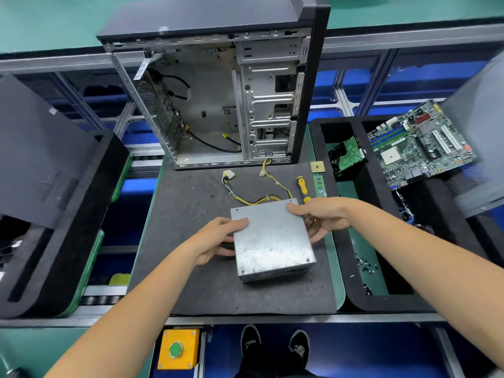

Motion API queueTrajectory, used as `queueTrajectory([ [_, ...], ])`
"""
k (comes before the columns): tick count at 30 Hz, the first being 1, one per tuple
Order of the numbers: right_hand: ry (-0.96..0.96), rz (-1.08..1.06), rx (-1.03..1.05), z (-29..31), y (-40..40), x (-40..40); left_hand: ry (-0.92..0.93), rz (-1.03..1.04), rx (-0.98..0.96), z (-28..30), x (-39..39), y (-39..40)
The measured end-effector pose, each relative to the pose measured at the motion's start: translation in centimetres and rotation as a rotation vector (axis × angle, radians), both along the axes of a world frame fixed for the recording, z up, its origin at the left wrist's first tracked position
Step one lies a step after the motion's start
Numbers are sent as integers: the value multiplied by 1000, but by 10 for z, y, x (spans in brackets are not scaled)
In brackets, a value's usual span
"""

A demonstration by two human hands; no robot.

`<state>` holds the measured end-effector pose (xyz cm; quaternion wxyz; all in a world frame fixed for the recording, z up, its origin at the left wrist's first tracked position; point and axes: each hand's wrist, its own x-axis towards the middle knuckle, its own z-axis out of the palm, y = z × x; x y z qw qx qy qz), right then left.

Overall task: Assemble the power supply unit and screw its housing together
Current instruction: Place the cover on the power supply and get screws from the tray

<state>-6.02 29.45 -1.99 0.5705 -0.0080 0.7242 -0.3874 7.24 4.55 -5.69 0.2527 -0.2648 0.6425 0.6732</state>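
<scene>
On the dark mat point(191, 268) in front of the open computer case point(218, 99), a gray metal power box point(272, 241) sits between 2 hands. The left hand point(218, 238) grips its left side with the thumb curled over the top, and the right hand point(321, 216) grips its far right corner, thumb on top and fingers down the side. Yellow and black wires point(261, 199) run from the box's back, and a yellow screwdriver point(302, 186) lies just behind the right hand.

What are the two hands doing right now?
Left hand: grips the grey metal power supply box on its left side.
Right hand: grips the same box's far right corner.
</scene>
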Motion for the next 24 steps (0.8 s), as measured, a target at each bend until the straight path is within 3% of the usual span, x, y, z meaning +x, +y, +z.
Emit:
queueTrajectory([
  [6, -14, -29, -35, 0, -2, -1, -51, 30, -11, 5, 0, 3],
  [15, 105, -159, -12, 0, -28, 6, 36, 162, -109, 14, -16, 6],
  [24, 144, -250, -52, -4, -37, 4, 25, 155, -71, 18, -20, 13],
])
